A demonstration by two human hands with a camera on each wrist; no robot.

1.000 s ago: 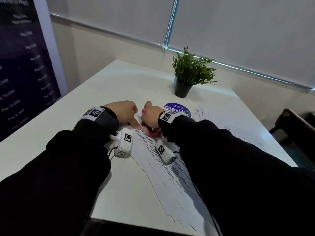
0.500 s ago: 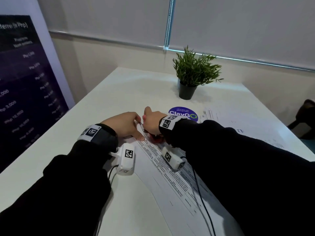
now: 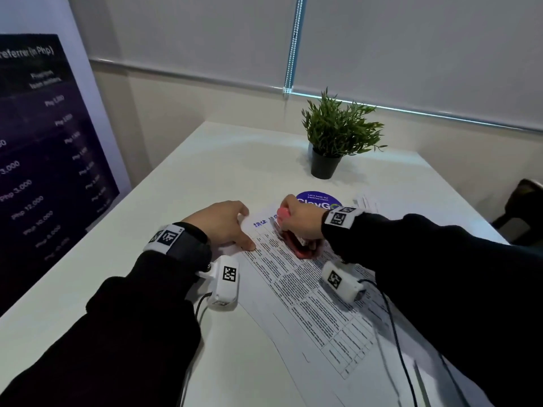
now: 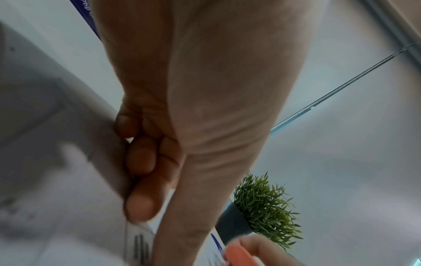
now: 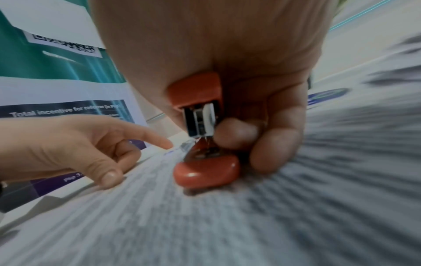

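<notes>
1. Red plastic stapler (image 5: pixel 205 169) sits under the right hand (image 3: pixel 304 224), its base flat on the paper (image 3: pixel 308 304).
2. That hand is wrapped round the stapler, with the palm over the top arm and the fingers (image 5: pixel 273 147) curled down its side to the base.
3. The top arm stands lifted off the base, with a gap showing at the end that faces the wrist. Whether the paper's corner lies inside the far end cannot be told.
4. The left hand (image 3: pixel 220 223) lies just beside the right one and grips nothing. Its thumb tip presses the paper, its index finger reaches toward the stapler's far end, and the other fingers are loosely curled.
5. Blue handwriting (image 3: pixel 263 223) shows on the paper between the two hands.
6. A round purple sticker (image 3: pixel 318 199) lies just past the right hand's knuckles. A potted plant (image 3: pixel 338 136) stands well beyond it.
7. Both hands are low over a white table (image 3: pixel 205 177).
</notes>
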